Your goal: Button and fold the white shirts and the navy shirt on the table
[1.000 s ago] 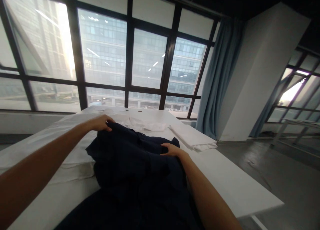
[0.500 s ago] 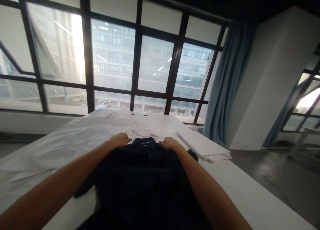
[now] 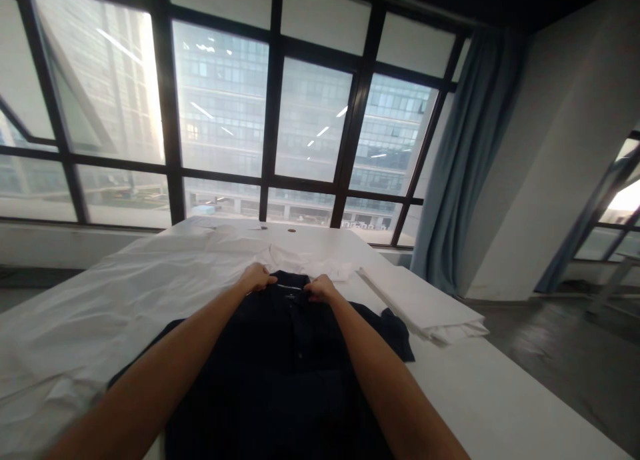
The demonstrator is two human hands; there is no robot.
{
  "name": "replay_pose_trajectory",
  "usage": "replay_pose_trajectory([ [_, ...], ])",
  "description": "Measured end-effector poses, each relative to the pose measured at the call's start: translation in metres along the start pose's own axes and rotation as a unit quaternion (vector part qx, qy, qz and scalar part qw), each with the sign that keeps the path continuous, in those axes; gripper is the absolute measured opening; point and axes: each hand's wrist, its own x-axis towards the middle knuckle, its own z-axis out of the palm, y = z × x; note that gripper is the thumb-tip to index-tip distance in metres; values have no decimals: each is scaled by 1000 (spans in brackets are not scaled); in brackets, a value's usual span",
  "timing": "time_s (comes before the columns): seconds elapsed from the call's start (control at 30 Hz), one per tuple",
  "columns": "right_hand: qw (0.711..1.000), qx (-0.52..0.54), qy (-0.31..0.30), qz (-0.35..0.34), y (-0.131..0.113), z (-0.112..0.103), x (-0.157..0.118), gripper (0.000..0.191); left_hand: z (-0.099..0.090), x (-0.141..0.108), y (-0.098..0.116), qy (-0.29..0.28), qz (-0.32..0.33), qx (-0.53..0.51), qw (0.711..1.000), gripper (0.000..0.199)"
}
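Note:
A dark navy collared shirt (image 3: 280, 353) lies spread on the white table, its collar at the far end and its lower part running out of view toward me. My left hand (image 3: 257, 277) pinches the shirt at the left side of the collar. At the collar's right side my right hand (image 3: 321, 289) is closed on the cloth as well. Both forearms pass over the shirt and hide parts of its front and sleeves. The right sleeve lies bent out on the table.
Crumpled white cloth (image 3: 95, 313) covers the table's left side and reaches behind the collar. Folded white cloth (image 3: 425, 303) lies at the right edge of the table (image 3: 480, 393). Beyond stand large windows, a blue curtain (image 3: 465, 160) and a pillar (image 3: 545, 160).
Both hands have moved inward from the shoulders to the collar, closer together. The shirt's sleeves now lie spread wider to both sides. The view has shifted slightly.

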Motion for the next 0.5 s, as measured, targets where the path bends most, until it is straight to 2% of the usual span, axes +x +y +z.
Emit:
replay_pose_trajectory([
  [0.1,999,13,36,-24,4,-10,7,19,-14,-7,-6,51,21,-23,998,23],
  [0.2,993,-49,98,-54,0,-18,-2,12,-23,-20,-8,132,70,63,987,17],
  [0.27,974,-132,161,-89,-6,-15,-15,21,-22,-32,-4,165,73,118,976,22],
  [0.33,960,-174,194,-101,-12,-8,-27,33,-16,-43,0,175,72,160,969,28],
  [0.37,966,-158,184,-88,-14,-4,-32,36,-13,-47,2,174,72,173,967,30],
  [0.43,991,-70,104,-38,-15,-1,-35,34,-12,-49,4,148,58,164,974,31],
  [0.5,1000,25,-3,8,-17,-5,-30,22,-20,-43,6,65,13,77,995,29],
])
